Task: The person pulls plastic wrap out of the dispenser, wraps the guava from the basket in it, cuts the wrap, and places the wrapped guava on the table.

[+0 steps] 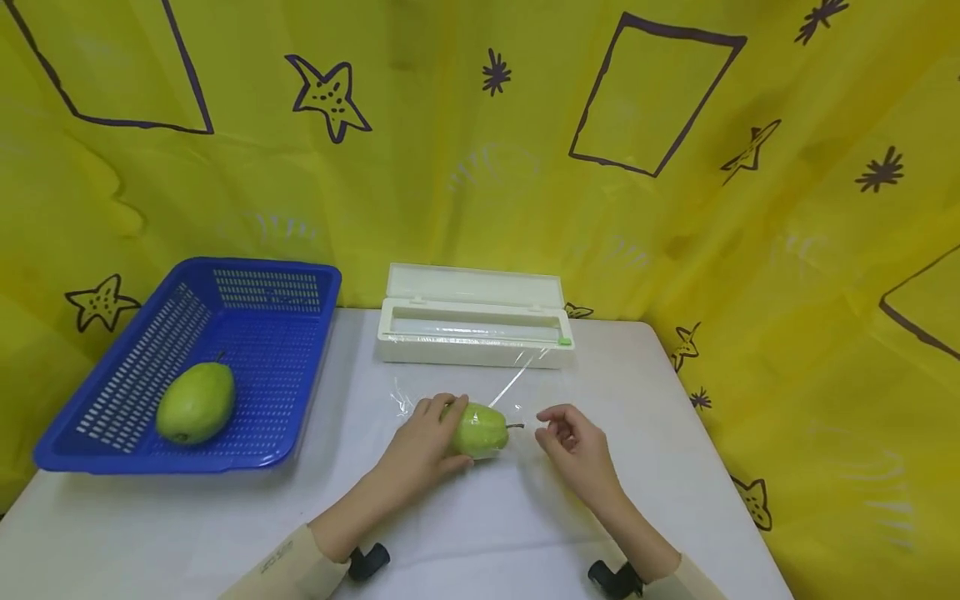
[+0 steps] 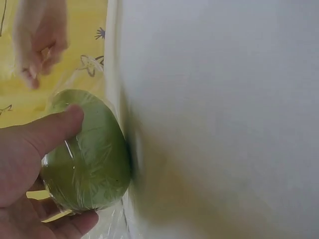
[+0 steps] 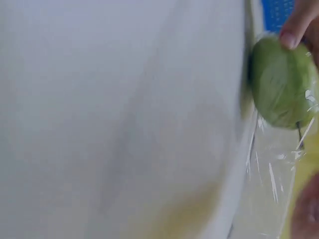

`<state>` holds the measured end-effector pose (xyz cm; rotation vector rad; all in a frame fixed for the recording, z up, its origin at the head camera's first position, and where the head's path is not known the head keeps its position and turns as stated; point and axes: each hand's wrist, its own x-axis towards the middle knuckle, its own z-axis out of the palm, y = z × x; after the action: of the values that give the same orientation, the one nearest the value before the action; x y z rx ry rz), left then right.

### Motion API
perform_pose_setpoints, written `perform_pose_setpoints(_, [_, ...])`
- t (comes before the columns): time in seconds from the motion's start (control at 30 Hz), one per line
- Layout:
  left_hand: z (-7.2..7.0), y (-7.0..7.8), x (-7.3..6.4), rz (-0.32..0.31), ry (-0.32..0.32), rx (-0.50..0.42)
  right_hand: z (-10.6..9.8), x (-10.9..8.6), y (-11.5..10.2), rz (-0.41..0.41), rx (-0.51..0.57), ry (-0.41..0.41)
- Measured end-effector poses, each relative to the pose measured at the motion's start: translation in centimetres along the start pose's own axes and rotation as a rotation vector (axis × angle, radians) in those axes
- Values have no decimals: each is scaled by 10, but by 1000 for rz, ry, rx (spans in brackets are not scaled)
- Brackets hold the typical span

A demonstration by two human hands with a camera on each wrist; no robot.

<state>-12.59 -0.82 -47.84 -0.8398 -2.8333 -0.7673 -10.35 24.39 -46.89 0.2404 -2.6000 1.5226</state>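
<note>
My left hand (image 1: 427,442) grips a green pear (image 1: 480,427) from its left side, over clear cling film that covers the fruit. In the left wrist view the thumb lies across the film-covered pear (image 2: 92,154), and the fingers curl round its far side. The pear's stem (image 1: 515,426) points right, toward my right hand (image 1: 579,454). That hand hovers just beyond the stem with its fingers loosely bent and a gap between thumb and forefinger. Loose film (image 3: 269,169) spreads out from the stem end in the right wrist view.
Behind the pear stands a white cling film dispenser (image 1: 476,350), its lid (image 1: 476,286) raised and a film roll (image 1: 476,328) inside. A blue plastic basket (image 1: 296,392) at left holds another green pear (image 1: 197,403). Yellow patterned cloth (image 1: 450,192) hangs behind the white table (image 1: 525,546).
</note>
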Motion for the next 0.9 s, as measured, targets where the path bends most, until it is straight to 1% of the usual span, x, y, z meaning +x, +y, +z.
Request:
perform_pose_setpoints(0.07, [-1, -1, 0, -4, -2, -15, 1, -7, 0, 178, 198, -65])
perform_pose_setpoints(0.13, [-3, -2, -1, -2, -2, -29, 6, -9, 0, 339, 360, -126])
perform_pose_setpoints(0.17, [-3, -3, -1, 0, -5, -38, 9, -8, 1, 393, 437, -140])
perform_pose_setpoints(0.2, [-4, -4, -1, 2, -10, -46, 13, -5, 1, 428, 499, -140])
perform_pose_setpoints(0.27, [-5, -5, -1, 11, -26, -72, 20, 1, 1, 462, 566, -116])
perform_pose_setpoints(0.33, [-5, -5, -1, 23, -44, -100, 26, 9, 2, 452, 558, -106])
perform_pose_setpoints(0.4, [-6, -5, -1, 33, -61, -115, 29, 15, 4, 438, 503, -105])
perform_pose_setpoints(0.47, [-7, -6, -1, 37, -71, -124, 31, 23, 4, 450, 450, -114])
perform_pose_setpoints(0.5, [-8, -7, -1, 40, -76, -127, 32, 27, 3, 470, 444, -121])
perform_pose_setpoints(0.53, [-8, -7, -1, 44, -78, -129, 32, 30, 2, 499, 463, -127])
perform_pose_setpoints(0.6, [-9, -8, -1, 51, -79, -136, 33, 37, 0, 573, 531, -129])
perform_pose_setpoints(0.67, [-9, -9, -1, 67, -73, -140, 36, 43, -2, 636, 575, -114])
perform_pose_setpoints(0.7, [-9, -9, -1, 74, -70, -135, 38, 45, -3, 652, 574, -104])
perform_pose_setpoints(0.77, [-8, -9, -1, 95, -68, -105, 44, 47, -4, 653, 529, -77])
perform_pose_setpoints(0.83, [-7, -9, -1, 127, -66, -77, 50, 48, -5, 622, 461, -48])
perform_pose_setpoints(0.9, [-6, -8, -2, 144, -74, -46, 53, 47, -5, 582, 403, -23])
